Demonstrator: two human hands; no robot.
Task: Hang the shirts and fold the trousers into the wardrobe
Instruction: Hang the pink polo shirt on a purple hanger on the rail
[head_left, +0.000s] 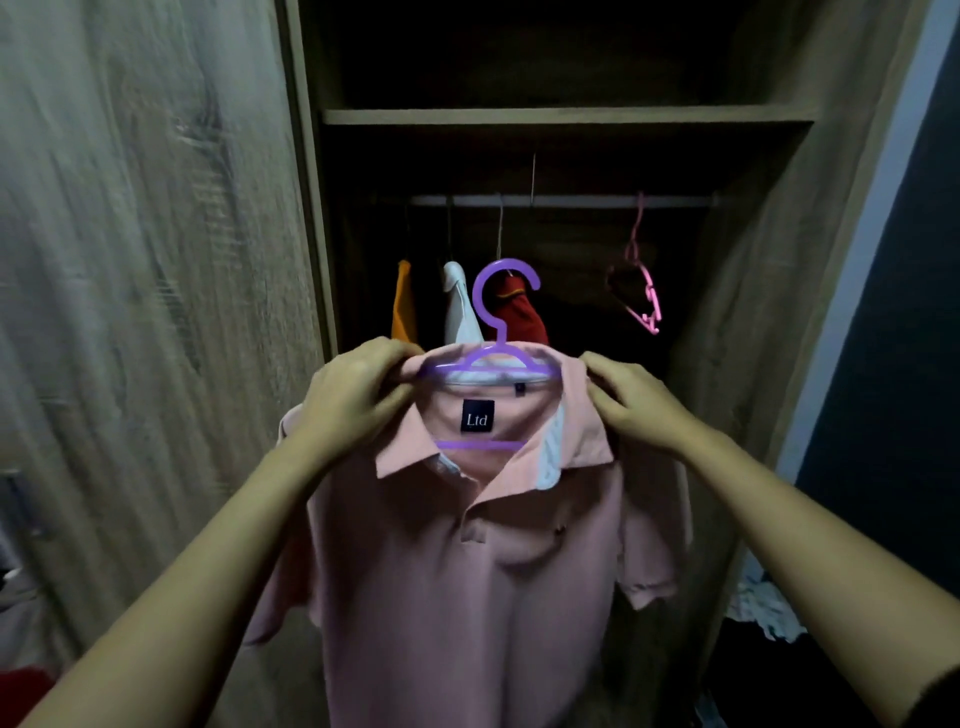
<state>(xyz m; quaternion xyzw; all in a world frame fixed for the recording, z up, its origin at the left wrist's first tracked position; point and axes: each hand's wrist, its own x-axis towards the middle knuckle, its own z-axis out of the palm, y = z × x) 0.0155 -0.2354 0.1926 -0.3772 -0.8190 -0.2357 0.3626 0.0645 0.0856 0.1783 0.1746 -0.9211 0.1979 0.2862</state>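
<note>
**Pink polo held on a purple hanger before the open wardrobe**

At centre frame a pink polo shirt (467, 571) is held up on a purple hanger (498, 332). Its left shoulder is pinched in the left hand (353, 395) grip; its right shoulder is clasped by the right hand (639, 405). Beyond, in the wardrobe (571, 117), orange (404, 306), white (460, 306) and red (519, 312) garments hang from the rail (571, 201), with pink hangers (641, 291) at right.

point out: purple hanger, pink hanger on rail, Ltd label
purple plastic hanger (496, 312), head view, on hook stem
pink plastic hanger (647, 296), head view, on lower frame
dark square Ltd label (477, 417), head view, on its centre
</note>
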